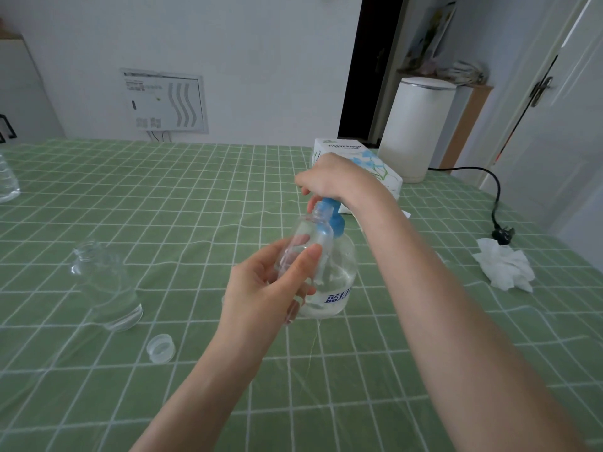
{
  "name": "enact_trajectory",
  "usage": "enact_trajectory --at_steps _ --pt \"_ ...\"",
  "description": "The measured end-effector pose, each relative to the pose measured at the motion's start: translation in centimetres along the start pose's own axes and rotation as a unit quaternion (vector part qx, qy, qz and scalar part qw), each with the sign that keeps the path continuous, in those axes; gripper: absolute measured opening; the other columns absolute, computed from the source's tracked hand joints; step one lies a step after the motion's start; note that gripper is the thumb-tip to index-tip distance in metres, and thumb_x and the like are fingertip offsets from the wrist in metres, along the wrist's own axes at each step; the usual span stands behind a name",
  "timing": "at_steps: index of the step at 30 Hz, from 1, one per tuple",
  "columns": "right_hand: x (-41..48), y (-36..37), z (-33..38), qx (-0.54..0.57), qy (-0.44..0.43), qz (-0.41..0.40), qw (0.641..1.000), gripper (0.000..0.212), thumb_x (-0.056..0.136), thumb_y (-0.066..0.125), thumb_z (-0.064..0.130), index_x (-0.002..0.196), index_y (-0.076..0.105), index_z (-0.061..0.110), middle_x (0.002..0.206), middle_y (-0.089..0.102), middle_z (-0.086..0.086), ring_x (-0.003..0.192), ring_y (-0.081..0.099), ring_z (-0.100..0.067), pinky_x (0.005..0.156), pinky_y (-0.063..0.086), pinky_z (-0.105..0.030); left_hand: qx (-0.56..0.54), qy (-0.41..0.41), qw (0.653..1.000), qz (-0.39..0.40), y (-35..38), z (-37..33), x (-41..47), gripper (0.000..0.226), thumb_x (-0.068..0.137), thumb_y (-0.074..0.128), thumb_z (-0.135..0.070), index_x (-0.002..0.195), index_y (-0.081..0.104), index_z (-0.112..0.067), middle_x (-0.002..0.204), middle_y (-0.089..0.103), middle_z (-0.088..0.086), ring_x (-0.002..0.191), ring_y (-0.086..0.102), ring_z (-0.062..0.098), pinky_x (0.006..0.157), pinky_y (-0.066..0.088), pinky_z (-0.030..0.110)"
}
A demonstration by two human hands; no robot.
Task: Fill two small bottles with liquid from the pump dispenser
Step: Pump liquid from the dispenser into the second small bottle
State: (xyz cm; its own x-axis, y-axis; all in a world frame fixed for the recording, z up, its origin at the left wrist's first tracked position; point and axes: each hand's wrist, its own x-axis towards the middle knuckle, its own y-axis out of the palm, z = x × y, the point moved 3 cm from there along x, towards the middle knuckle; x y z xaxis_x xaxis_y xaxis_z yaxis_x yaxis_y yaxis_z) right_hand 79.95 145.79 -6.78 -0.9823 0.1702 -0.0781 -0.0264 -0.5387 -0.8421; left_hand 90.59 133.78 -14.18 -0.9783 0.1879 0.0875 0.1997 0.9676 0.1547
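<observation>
A tabletop (195,197) under a green cloth with a white grid fills the lower part of the view. At its far right edge stands a tall white cylindrical appliance (414,132). Its black cord runs along the right edge and ends in a plug (504,234) lying on the cloth. Just left of the appliance, at the far edge, a tissue box (342,150) sits partly hidden behind the right hand.

Near the middle of the tabletop, a little to the right, stands the clear pump dispenser (339,272), upright and holding clear liquid in its lower part. The right hand (329,177) sits on top of the blue pump head (336,220), fingers curled down over it with the thumb underneath. The left hand (261,285) grips a small clear bottle (306,243) between thumb and fingers. The bottle is lifted off the cloth and tilted, its open neck right at the pump head, in front of the dispenser. How much liquid is inside it cannot be told.

A second small bottle (107,285) stands uncapped toward the left side of the tabletop, well apart from the dispenser, with clear liquid in it. A crumpled white tissue (504,265) lies near the right edge, just beside the plug. Part of another clear bottle (6,181) shows at the left edge. A small translucent cap (160,348) rests on the cloth near the second bottle, on its near side.
</observation>
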Motion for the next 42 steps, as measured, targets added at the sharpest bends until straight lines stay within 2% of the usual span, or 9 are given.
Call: enact_trajectory --at_steps 5,8,12,19,22,28,39,42 --pt "0.0 0.4 0.2 -0.021 0.006 0.020 1.000 0.034 0.090 0.044 0.014 0.112 0.066 0.001 0.107 0.072 -0.015 0.075 0.055 -0.024 0.061 0.041 -0.026 -0.001 0.001 1.000 0.004 -0.1 0.1 0.0 0.043 0.062 0.065 -0.048 0.099 0.070 -0.027 0.065 0.067 -0.004 0.054 0.059 0.005 0.041 0.041 0.017" --pt "-0.1 0.9 -0.3 -0.018 0.013 0.029 0.999 0.033 0.092 0.044 0.017 0.114 0.064 0.003 0.110 0.069 -0.013 0.082 0.056 -0.024 0.067 0.042 -0.028 -0.005 -0.004 1.000 0.006 -0.1 0.2 -0.2 0.037 0.061 0.066 -0.046 0.094 0.071 -0.029 0.062 0.065 -0.001 0.054 0.057 0.009 0.040 0.040 0.017" --pt "-0.2 1.1 -0.4 -0.012 0.013 0.027 0.999 0.032 0.092 0.044 0.017 0.112 0.064 0.003 0.108 0.070 -0.014 0.082 0.057 -0.025 0.070 0.043 -0.028 -0.009 -0.006 1.000 0.001 -0.2 0.4 -0.2 0.042 0.058 0.067 -0.048 0.095 0.071 -0.027 0.061 0.065 -0.001 0.053 0.057 0.006 0.040 0.040 0.017" --pt "0.1 0.2 -0.1 -0.004 0.000 -0.009 1.000 0.029 0.087 0.046 0.017 0.108 0.063 0.005 0.101 0.070 -0.013 0.084 0.063 -0.025 0.068 0.046 -0.027 -0.015 -0.003 1.000 0.002 -0.1 0.2 -0.1 0.042 0.055 0.067 -0.051 0.093 0.071 -0.033 0.065 0.067 -0.002 0.055 0.059 0.007 0.042 0.041 0.016" --pt "0.2 0.2 0.2 -0.011 -0.001 0.002 1.000 0.030 0.089 0.046 0.017 0.110 0.063 0.004 0.103 0.071 -0.013 0.077 0.058 -0.024 0.069 0.046 -0.028 -0.014 -0.001 1.000 0.004 -0.1 0.0 0.0 0.044 0.057 0.067 -0.051 0.096 0.071 -0.031 0.066 0.067 0.000 0.055 0.058 0.008 0.042 0.042 0.017" --pt "0.3 1.1 -0.4 -0.017 0.014 0.021 1.000 0.033 0.091 0.045 0.019 0.115 0.062 0.004 0.110 0.068 -0.014 0.082 0.057 -0.026 0.074 0.044 -0.028 -0.011 -0.006 1.000 0.006 -0.1 0.3 -0.1 0.043 0.059 0.066 -0.047 0.096 0.071 -0.026 0.064 0.066 -0.003 0.054 0.058 0.007 0.040 0.039 0.016" --pt "0.3 0.0 -0.1 -0.018 0.000 -0.023 1.000 0.024 0.087 0.046 0.016 0.100 0.064 0.007 0.093 0.072 -0.010 0.072 0.060 -0.022 0.057 0.042 -0.024 -0.008 -0.004 1.000 0.007 -0.2 0.0 -0.2 0.047 0.059 0.066 -0.048 0.101 0.069 -0.028 0.066 0.066 -0.004 0.056 0.058 0.007 0.043 0.041 0.016" --pt "0.4 0.3 0.1 -0.015 0.005 -0.002 1.000 0.029 0.088 0.046 0.016 0.106 0.065 0.004 0.097 0.073 -0.013 0.072 0.059 -0.024 0.064 0.047 -0.027 -0.009 -0.004 1.000 0.007 -0.2 0.0 -0.1 0.043 0.060 0.066 -0.046 0.099 0.069 -0.028 0.065 0.066 -0.004 0.055 0.058 0.006 0.042 0.041 0.016"
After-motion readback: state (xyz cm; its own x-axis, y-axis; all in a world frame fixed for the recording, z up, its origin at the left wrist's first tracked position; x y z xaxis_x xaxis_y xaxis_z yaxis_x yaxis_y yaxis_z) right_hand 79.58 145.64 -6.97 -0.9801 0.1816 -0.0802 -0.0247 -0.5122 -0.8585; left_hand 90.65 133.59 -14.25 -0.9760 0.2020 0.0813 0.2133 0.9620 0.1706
